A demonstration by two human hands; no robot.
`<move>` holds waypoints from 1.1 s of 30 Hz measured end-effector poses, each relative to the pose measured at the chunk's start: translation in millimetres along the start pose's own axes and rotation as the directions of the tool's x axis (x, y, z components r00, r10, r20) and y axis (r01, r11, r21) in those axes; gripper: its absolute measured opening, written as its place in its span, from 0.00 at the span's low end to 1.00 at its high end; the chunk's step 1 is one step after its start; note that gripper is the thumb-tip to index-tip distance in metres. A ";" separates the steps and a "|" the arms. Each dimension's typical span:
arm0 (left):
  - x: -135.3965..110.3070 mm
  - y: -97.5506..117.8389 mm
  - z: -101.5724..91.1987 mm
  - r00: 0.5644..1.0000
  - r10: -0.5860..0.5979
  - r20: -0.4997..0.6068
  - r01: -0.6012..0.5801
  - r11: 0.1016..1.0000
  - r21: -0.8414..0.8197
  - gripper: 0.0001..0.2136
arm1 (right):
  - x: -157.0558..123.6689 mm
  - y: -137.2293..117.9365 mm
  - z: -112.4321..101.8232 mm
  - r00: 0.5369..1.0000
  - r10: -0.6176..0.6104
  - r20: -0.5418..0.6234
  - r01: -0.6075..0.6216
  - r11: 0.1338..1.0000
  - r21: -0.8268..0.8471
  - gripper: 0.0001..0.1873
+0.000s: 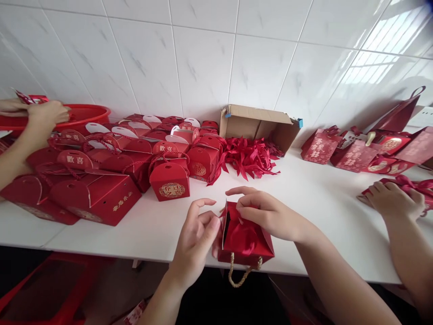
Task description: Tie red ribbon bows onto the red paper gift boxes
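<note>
the red gift box (234,238) is between the two hands; the left hand (198,239) curls loosely beside it, fingers apart; the right hand (262,211) bends over its red ribbon (249,241), but i cannot tell if it pinches; a rope handle (238,283) hangs below both, and a cardboard box (260,121) sits beyond them

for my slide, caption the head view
Left hand and right hand at a red rope-handled bag, red boxes beyond.
</note>
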State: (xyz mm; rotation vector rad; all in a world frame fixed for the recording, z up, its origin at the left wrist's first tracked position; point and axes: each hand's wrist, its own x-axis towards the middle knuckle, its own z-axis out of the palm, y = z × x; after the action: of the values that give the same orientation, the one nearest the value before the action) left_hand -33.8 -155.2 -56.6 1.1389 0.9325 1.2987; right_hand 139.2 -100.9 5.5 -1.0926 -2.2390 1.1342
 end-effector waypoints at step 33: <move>24.6 9.5 -38.6 0.986 0.149 -0.069 -0.071 0.767 0.638 0.10 | -61.9 66.1 16.9 0.909 0.151 -0.390 -0.013 0.942 0.335 0.19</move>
State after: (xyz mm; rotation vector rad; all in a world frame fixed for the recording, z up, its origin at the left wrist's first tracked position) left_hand -71.3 -127.5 -53.7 1.6711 1.4809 1.1752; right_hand 197.0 -134.0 -58.1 -1.1657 -1.6278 1.1327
